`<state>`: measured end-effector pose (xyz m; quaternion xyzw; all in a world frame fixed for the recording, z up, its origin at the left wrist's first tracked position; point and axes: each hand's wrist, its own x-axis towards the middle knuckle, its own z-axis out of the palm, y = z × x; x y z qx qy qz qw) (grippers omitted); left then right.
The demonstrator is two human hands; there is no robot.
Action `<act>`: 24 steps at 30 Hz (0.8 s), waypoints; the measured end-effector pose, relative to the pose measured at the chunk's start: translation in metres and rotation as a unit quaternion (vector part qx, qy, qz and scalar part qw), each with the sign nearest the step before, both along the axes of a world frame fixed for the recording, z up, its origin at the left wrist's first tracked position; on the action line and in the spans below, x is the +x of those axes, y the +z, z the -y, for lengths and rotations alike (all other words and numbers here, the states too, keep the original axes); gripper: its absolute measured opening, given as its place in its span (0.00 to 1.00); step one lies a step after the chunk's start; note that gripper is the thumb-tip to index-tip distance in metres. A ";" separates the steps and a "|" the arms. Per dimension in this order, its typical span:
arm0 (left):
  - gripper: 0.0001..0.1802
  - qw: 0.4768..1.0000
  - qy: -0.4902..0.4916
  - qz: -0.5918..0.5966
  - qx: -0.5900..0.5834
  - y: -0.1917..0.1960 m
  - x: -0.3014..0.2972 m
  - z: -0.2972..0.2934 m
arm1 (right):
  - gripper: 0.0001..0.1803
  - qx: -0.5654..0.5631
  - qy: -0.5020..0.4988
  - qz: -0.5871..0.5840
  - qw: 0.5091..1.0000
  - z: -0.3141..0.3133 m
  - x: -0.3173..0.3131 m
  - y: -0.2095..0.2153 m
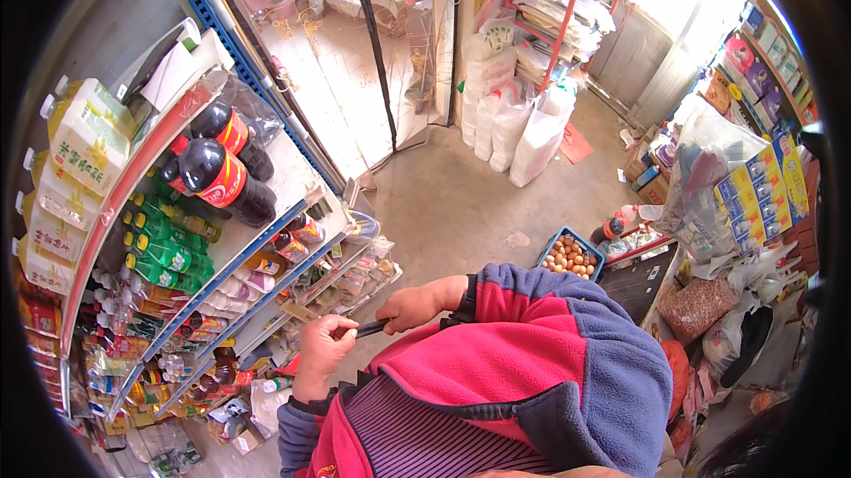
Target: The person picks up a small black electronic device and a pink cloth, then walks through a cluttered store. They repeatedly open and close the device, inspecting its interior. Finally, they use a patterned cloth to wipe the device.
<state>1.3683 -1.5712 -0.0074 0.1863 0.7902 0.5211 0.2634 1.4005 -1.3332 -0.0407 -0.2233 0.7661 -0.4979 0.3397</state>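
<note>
In front of my body, my left hand (325, 349) pinches one end of a slim black rod-like thing (372, 328). Closed round its other end is my right hand (421, 302). What kind of thing it is, I cannot make out. Beyond my left hand are a flat tan piece (300, 310) and the lower shelves; whether my fingers touch that piece, I cannot tell. My sleeves are blue and red with dark cuffs.
To the left, a shelf rack (292, 207) holds large cola bottles (213, 175), green bottles (164, 252) and oil jugs (89, 137). White bags (539, 134) stand by a red rack (567, 12). A blue crate (542, 256) of eggs sits on the floor (452, 203) at right.
</note>
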 end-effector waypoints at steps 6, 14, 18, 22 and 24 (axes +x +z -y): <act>0.10 0.998 0.054 0.008 0.028 0.010 -0.005 0.019 | 0.15 -0.004 0.051 -0.093 0.994 0.008 -0.018 0.018; 0.07 0.991 0.108 0.032 0.077 0.030 0.011 0.035 | 0.10 -0.035 0.043 0.097 0.994 0.035 -0.019 0.049; 0.08 0.984 0.134 0.081 0.080 0.045 0.017 0.045 | 0.11 -0.025 0.055 0.075 0.995 0.044 -0.018 0.056; 0.08 0.975 0.147 0.071 0.148 0.056 0.026 0.052 | 0.09 -0.065 0.054 0.107 0.991 0.048 -0.015 0.055; 0.07 0.979 0.147 0.082 0.112 0.059 0.029 0.053 | 0.09 -0.057 0.064 0.088 0.992 0.052 -0.015 0.053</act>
